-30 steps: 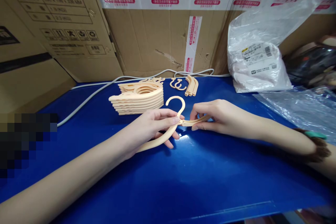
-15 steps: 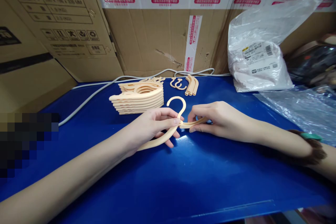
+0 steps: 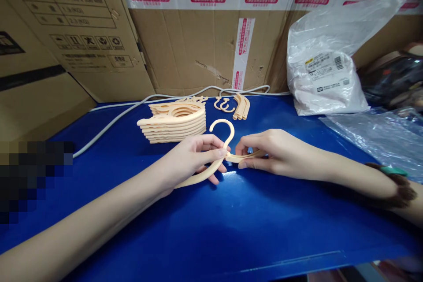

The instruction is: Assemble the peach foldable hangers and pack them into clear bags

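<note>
Between my hands is a cream plastic clothes hanger (image 3: 202, 176), its hook curving up and to the left. My left hand (image 3: 194, 154) pinches it at the joint below the hook, thumb on top, with one arm of the hanger running back under the palm. My right hand (image 3: 267, 152) grips the other arm, fingers curled round it and the thumb beneath; its far end is hidden by the hand. Behind my left hand stands a stack of cream hangers (image 3: 175, 125). Farther back lie loose hooks (image 3: 226, 106) and several curved hanger arms (image 3: 242, 106).
All this lies on a blue tabletop (image 3: 211, 229). A grey-white cable (image 3: 115, 128) runs along the back and left. Cardboard boxes (image 3: 198, 48) wall off the rear and left. At the right are a labelled white plastic bag (image 3: 327, 79) and a clear plastic sheet (image 3: 390, 139).
My right hand has tilted slightly, and the hanger arm in it has turned a little at the joint. My left hand keeps its hold; the view has shifted very slightly.
</note>
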Action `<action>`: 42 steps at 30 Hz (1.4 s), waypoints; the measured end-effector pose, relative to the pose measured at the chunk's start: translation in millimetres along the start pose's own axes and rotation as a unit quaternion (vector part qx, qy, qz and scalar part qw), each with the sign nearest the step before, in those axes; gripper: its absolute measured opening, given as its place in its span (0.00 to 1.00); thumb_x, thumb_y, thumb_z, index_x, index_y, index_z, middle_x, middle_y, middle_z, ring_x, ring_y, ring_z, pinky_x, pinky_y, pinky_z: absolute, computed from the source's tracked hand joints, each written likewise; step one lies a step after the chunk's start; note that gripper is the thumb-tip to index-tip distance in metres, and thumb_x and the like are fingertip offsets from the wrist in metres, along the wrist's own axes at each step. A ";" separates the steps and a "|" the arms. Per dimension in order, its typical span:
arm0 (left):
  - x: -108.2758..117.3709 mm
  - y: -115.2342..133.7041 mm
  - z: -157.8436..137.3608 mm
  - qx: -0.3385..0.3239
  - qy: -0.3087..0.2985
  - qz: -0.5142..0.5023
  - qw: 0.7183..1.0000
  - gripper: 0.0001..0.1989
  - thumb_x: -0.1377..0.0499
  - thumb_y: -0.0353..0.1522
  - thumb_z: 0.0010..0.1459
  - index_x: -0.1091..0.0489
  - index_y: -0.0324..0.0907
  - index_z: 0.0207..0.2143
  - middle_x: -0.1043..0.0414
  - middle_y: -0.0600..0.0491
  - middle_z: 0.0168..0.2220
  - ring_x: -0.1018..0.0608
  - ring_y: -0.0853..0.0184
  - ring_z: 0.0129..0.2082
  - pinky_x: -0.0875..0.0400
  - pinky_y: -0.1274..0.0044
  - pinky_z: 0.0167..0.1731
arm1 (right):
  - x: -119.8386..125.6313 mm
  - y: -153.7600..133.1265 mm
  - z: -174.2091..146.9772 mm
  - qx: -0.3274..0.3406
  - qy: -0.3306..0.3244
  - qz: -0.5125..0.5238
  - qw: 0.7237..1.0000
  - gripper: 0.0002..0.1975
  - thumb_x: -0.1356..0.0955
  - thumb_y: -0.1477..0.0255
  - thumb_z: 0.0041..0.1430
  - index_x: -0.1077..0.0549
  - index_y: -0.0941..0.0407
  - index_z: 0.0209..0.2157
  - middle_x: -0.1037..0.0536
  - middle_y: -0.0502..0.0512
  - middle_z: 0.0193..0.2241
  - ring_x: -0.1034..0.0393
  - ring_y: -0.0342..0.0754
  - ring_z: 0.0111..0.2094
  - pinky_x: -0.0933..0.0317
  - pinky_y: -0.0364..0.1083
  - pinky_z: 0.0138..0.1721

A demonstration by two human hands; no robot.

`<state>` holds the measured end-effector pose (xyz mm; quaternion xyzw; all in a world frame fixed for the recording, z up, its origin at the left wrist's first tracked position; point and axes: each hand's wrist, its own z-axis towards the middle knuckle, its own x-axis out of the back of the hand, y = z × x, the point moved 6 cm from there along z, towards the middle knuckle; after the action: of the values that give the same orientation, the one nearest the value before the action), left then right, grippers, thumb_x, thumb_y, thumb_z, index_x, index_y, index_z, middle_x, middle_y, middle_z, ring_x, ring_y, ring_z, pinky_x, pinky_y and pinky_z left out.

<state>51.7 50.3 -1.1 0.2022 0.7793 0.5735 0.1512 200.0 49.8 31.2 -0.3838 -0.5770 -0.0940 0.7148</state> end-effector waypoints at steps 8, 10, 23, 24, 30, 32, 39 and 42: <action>-1.1 1.8 0.3 0.007 0.016 0.015 1.000 0.05 0.40 0.30 0.60 0.30 0.37 0.32 0.25 0.53 0.23 0.24 0.73 0.20 0.28 0.85 0.21 | -2.7 -2.7 -1.9 0.014 -0.020 0.012 1.000 0.11 0.36 0.66 0.66 0.24 0.54 0.43 0.20 0.50 0.34 0.30 0.43 0.30 0.45 0.41 0.31; -1.2 1.4 -0.2 0.009 0.017 0.018 1.000 0.04 0.41 0.30 0.60 0.30 0.37 0.32 0.25 0.53 0.23 0.24 0.73 0.20 0.27 0.84 0.21 | -2.9 -2.5 -1.9 0.010 -0.023 0.020 1.000 0.11 0.36 0.66 0.66 0.24 0.54 0.43 0.21 0.49 0.33 0.31 0.42 0.28 0.46 0.41 0.30; -0.9 -1.7 0.8 0.005 0.013 0.008 1.000 0.09 0.34 0.34 0.54 0.28 0.38 0.34 0.25 0.52 0.24 0.22 0.69 0.25 0.26 0.81 0.24 | -2.0 -2.4 -3.0 0.002 -0.021 0.066 0.998 0.13 0.35 0.65 0.66 0.21 0.56 0.42 0.20 0.48 0.31 0.32 0.39 0.26 0.45 0.40 0.29; -1.0 -1.8 0.9 0.005 0.013 0.007 1.000 0.10 0.34 0.34 0.54 0.28 0.38 0.34 0.25 0.52 0.24 0.22 0.69 0.25 0.26 0.81 0.24 | -2.0 -2.4 -2.9 0.001 -0.021 0.069 0.997 0.13 0.35 0.65 0.66 0.21 0.56 0.41 0.20 0.47 0.30 0.33 0.39 0.26 0.45 0.39 0.28; -2.8 -2.9 1.9 0.009 0.009 0.007 1.000 0.09 0.35 0.34 0.55 0.28 0.37 0.34 0.25 0.53 0.24 0.22 0.69 0.26 0.26 0.81 0.24 | -2.6 -2.6 -2.1 -0.003 -0.026 0.092 0.995 0.13 0.35 0.65 0.65 0.20 0.57 0.40 0.21 0.47 0.29 0.34 0.38 0.25 0.45 0.39 0.27; -3.0 -3.1 2.2 0.011 0.010 0.006 1.000 0.08 0.36 0.32 0.56 0.28 0.36 0.35 0.25 0.53 0.24 0.22 0.70 0.25 0.26 0.82 0.23 | -2.8 -2.7 -2.4 -0.004 -0.027 0.100 0.995 0.13 0.34 0.65 0.65 0.20 0.56 0.41 0.20 0.47 0.29 0.34 0.38 0.25 0.45 0.39 0.27; -3.2 -1.4 2.8 0.015 0.012 0.009 1.000 0.04 0.40 0.29 0.59 0.28 0.36 0.34 0.25 0.53 0.23 0.22 0.71 0.24 0.26 0.83 0.23 | -3.5 -1.4 -3.8 -0.011 -0.032 0.117 0.993 0.15 0.34 0.63 0.65 0.20 0.57 0.41 0.20 0.48 0.29 0.34 0.39 0.26 0.44 0.40 0.27; -3.8 -1.3 2.9 0.020 0.011 0.012 1.000 0.04 0.41 0.28 0.60 0.29 0.35 0.33 0.26 0.53 0.22 0.23 0.72 0.23 0.26 0.83 0.22 | -3.7 -0.3 -3.1 -0.012 -0.033 0.118 0.992 0.16 0.35 0.62 0.65 0.20 0.57 0.41 0.20 0.48 0.29 0.34 0.40 0.26 0.45 0.40 0.26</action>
<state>56.2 50.6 -3.2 0.2080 0.7897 0.5617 0.1322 200.9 46.5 28.0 -0.4609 -0.5494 -0.0032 0.6970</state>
